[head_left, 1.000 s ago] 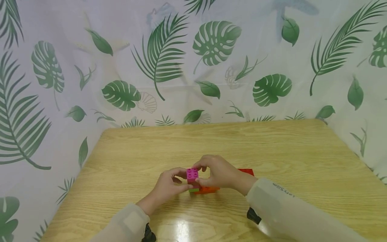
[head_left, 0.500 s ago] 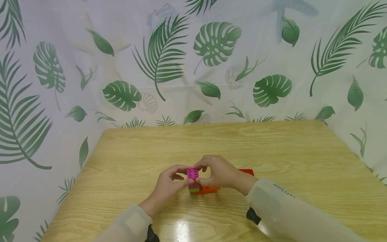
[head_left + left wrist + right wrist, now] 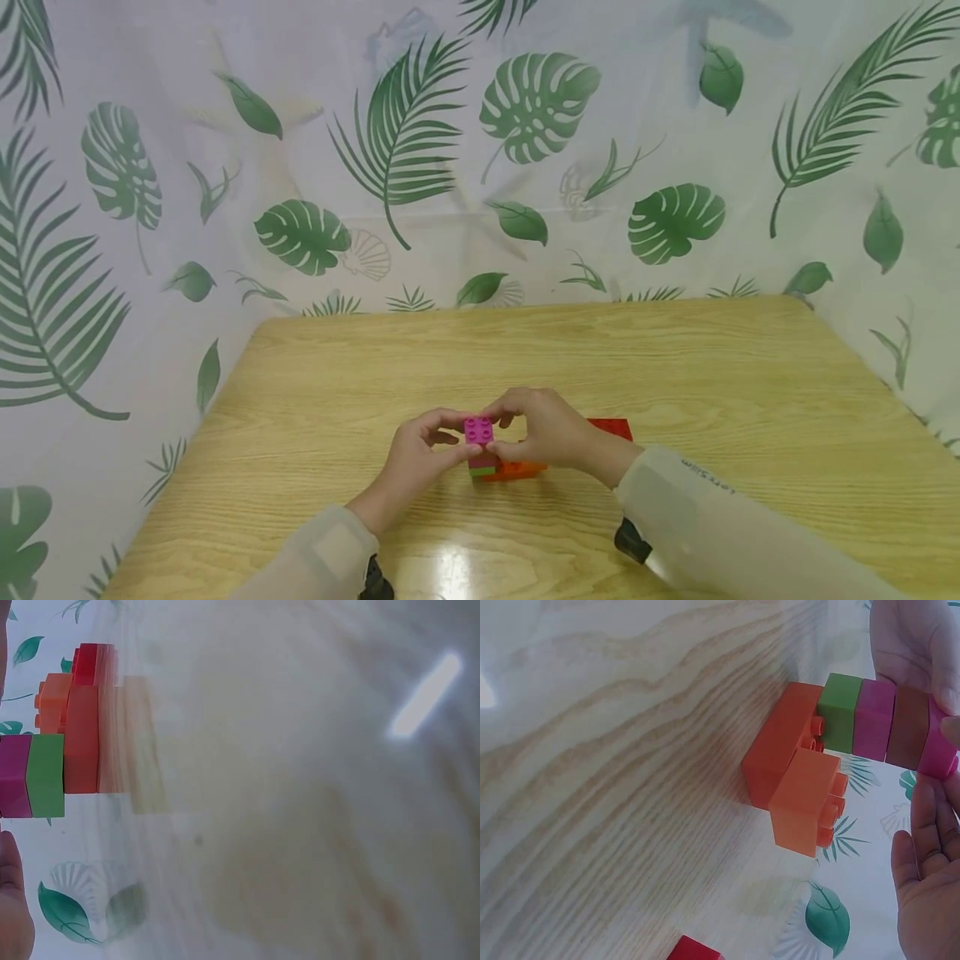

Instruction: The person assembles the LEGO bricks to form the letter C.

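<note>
A tower of toy building bricks rises from one end of a long red-orange brick (image 3: 776, 750) on the table. From the bottom it runs green (image 3: 840, 714), magenta (image 3: 873, 720), brown (image 3: 907, 727), then a pink brick (image 3: 478, 431) with its studs up. My left hand (image 3: 416, 450) pinches the pink brick from the left, thumb at the near face and forefinger at the far side. From the right, my right hand (image 3: 555, 429) pinches the same brick by its near and far sides. An orange brick (image 3: 804, 802) sits on the long brick beside the tower.
A separate red brick (image 3: 615, 427) lies on the table just behind my right wrist. The wood-grain table (image 3: 675, 367) meets a leaf-patterned cloth (image 3: 435, 250) at the back and left side.
My left thumb and fingers have moved up from lower on the tower to the pink top brick. My right hand has hardly moved, and the bricks stay in place.
</note>
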`<action>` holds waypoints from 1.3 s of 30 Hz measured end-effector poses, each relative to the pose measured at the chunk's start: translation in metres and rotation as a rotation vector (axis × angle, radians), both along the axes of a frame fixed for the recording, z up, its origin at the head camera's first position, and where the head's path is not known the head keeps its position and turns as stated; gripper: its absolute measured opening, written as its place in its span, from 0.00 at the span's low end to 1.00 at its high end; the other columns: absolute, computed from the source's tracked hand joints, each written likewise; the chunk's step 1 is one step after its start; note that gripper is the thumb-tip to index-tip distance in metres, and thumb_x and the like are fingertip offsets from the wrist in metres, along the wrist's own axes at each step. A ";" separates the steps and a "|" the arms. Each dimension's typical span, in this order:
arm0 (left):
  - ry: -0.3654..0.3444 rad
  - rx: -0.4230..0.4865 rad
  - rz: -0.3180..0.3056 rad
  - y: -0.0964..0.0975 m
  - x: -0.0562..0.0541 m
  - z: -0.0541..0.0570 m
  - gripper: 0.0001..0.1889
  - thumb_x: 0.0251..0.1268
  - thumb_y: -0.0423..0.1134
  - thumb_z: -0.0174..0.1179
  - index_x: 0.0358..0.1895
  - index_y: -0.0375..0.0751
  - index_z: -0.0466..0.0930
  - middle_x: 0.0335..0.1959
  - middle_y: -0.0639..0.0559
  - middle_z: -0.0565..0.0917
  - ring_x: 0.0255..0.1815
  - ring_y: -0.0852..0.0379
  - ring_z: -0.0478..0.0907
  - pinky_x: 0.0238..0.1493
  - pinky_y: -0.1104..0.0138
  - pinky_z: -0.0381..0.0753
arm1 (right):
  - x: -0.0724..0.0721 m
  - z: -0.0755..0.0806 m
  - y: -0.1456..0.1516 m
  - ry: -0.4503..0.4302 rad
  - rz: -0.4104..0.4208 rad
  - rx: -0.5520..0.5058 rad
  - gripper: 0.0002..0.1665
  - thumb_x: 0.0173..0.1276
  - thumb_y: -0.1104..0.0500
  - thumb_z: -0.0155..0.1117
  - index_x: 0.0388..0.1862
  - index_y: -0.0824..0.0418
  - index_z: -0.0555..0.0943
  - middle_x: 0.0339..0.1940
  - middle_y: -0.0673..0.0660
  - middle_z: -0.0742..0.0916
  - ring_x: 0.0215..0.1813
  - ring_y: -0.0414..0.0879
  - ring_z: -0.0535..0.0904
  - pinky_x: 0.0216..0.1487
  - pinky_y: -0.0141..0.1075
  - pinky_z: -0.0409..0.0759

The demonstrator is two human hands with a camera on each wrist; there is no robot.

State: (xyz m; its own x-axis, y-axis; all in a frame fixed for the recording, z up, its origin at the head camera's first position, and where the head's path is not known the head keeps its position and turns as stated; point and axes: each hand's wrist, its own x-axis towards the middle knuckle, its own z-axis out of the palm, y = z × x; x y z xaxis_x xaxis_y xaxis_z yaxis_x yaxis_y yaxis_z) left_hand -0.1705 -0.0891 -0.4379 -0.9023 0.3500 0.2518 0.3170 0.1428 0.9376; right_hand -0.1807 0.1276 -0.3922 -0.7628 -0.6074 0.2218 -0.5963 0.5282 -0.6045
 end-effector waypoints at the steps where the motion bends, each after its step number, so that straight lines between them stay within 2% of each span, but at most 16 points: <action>1: 0.001 0.000 0.001 0.000 0.000 -0.001 0.15 0.56 0.32 0.69 0.47 0.37 0.82 0.44 0.48 0.83 0.47 0.53 0.77 0.50 0.57 0.78 | 0.000 -0.001 0.000 0.003 0.007 -0.006 0.19 0.58 0.56 0.73 0.48 0.59 0.84 0.41 0.46 0.84 0.41 0.41 0.78 0.45 0.40 0.80; 10: -0.035 0.022 0.011 0.001 0.000 -0.005 0.17 0.54 0.28 0.68 0.49 0.34 0.81 0.46 0.44 0.82 0.48 0.50 0.77 0.51 0.51 0.77 | 0.000 -0.005 0.017 0.016 0.028 -0.044 0.29 0.61 0.51 0.71 0.60 0.59 0.77 0.53 0.51 0.82 0.52 0.44 0.78 0.56 0.48 0.75; 16: -0.028 0.004 0.016 0.000 0.001 -0.003 0.16 0.55 0.31 0.69 0.48 0.37 0.82 0.45 0.49 0.82 0.47 0.54 0.77 0.50 0.56 0.78 | -0.006 -0.011 0.041 0.098 -0.005 -0.096 0.29 0.60 0.53 0.71 0.59 0.58 0.77 0.53 0.52 0.82 0.51 0.44 0.79 0.56 0.48 0.75; 23: -0.029 0.005 0.009 -0.001 0.001 -0.002 0.16 0.55 0.34 0.70 0.49 0.41 0.82 0.46 0.51 0.82 0.47 0.55 0.78 0.49 0.59 0.79 | -0.011 -0.019 0.074 0.135 -0.081 -0.040 0.31 0.58 0.52 0.73 0.59 0.58 0.76 0.53 0.52 0.82 0.51 0.44 0.78 0.55 0.47 0.76; 27: -0.017 0.007 0.008 -0.001 0.001 -0.003 0.16 0.55 0.34 0.70 0.49 0.40 0.82 0.46 0.50 0.82 0.47 0.55 0.78 0.49 0.60 0.79 | -0.012 -0.024 0.092 0.124 -0.114 -0.010 0.32 0.58 0.51 0.73 0.60 0.59 0.76 0.54 0.55 0.82 0.52 0.47 0.78 0.55 0.50 0.75; 32: -0.022 0.003 0.005 0.000 0.000 -0.003 0.16 0.55 0.34 0.70 0.49 0.40 0.82 0.46 0.51 0.82 0.47 0.55 0.78 0.49 0.59 0.79 | -0.013 -0.031 0.111 0.057 -0.163 0.032 0.34 0.58 0.52 0.73 0.62 0.59 0.75 0.55 0.57 0.81 0.53 0.50 0.77 0.55 0.53 0.74; 39: -0.025 0.004 0.005 0.000 0.000 -0.002 0.17 0.55 0.34 0.70 0.49 0.39 0.82 0.46 0.49 0.82 0.47 0.54 0.78 0.49 0.59 0.79 | -0.013 -0.041 0.129 -0.032 -0.169 0.106 0.38 0.56 0.47 0.74 0.63 0.60 0.73 0.57 0.59 0.80 0.53 0.54 0.76 0.56 0.54 0.73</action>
